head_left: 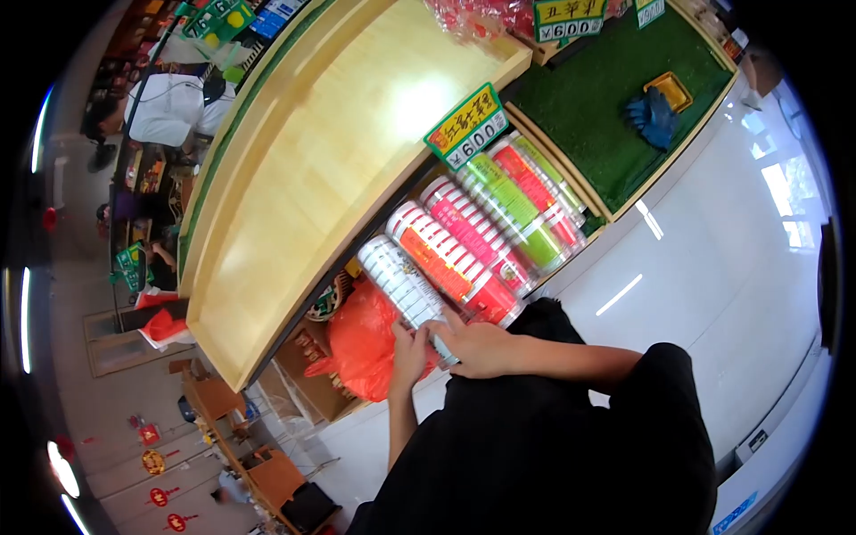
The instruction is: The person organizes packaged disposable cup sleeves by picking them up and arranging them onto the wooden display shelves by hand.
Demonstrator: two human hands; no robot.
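Observation:
A long white-and-grey cylindrical pack with repeated ring-like bands lies at the near end of a row of similar packs. My left hand is closed around its lower end from the left side. From the other side, my right hand grips that same end, its fingers bent over the pack. Next to it lie a red-orange pack, a pink pack and a green pack. A red plastic bag bulges just left of my left hand.
A pale wooden display shelf slopes above the packs, with a price sign at its edge. Green matting holds blue gloves and a yellow tray. A cardboard box stands below the bag. Shiny floor extends right.

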